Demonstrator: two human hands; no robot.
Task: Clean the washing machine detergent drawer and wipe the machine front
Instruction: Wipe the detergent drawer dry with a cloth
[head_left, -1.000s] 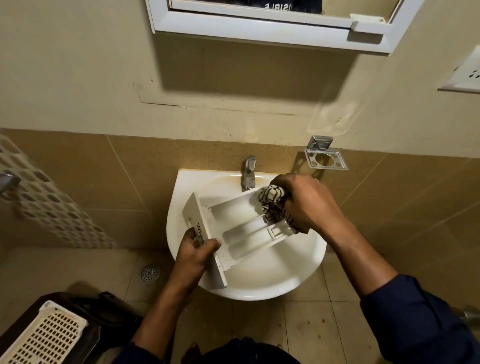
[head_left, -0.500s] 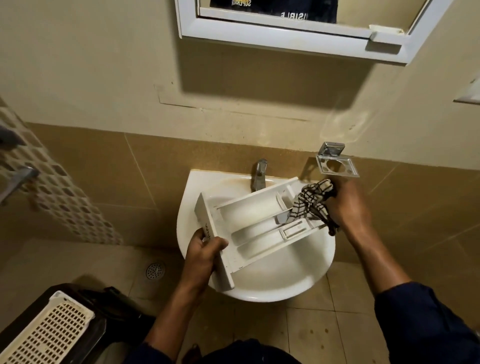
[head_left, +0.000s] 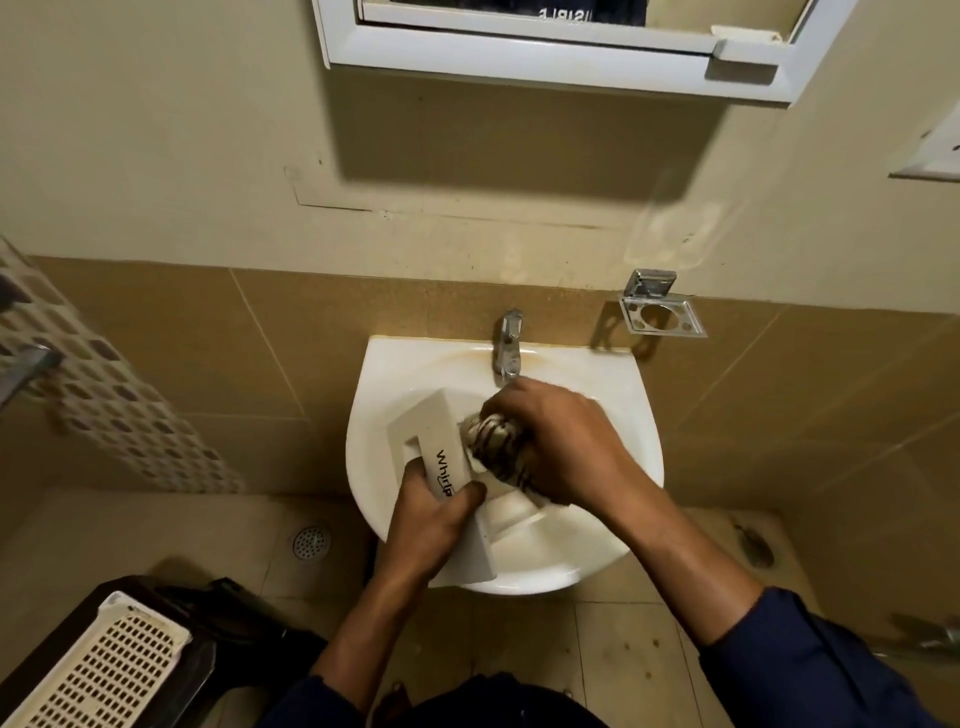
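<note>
A white detergent drawer (head_left: 434, 426) with dark lettering on its front panel lies tilted over the white washbasin (head_left: 631, 415). My left hand (head_left: 431, 525) grips the drawer's front panel from below, thumb over its top face. A striped black-and-white cloth (head_left: 496, 447) is bunched against the drawer just behind the front panel. It is held in my right hand (head_left: 558, 441), whose fingers curl round it and press it into the drawer. Most of the drawer's compartments are hidden under that hand.
A chrome tap (head_left: 509, 343) stands at the back of the basin, a metal holder (head_left: 660, 309) on the wall to its right. A white mirror cabinet (head_left: 519, 52) hangs above. On the floor are a drain (head_left: 310, 540) and a perforated cream basket (head_left: 98, 670) at lower left.
My right hand has brought the cloth from the drawer's far right end to just behind the front panel. The drawer has turned, its front panel now facing up towards me.
</note>
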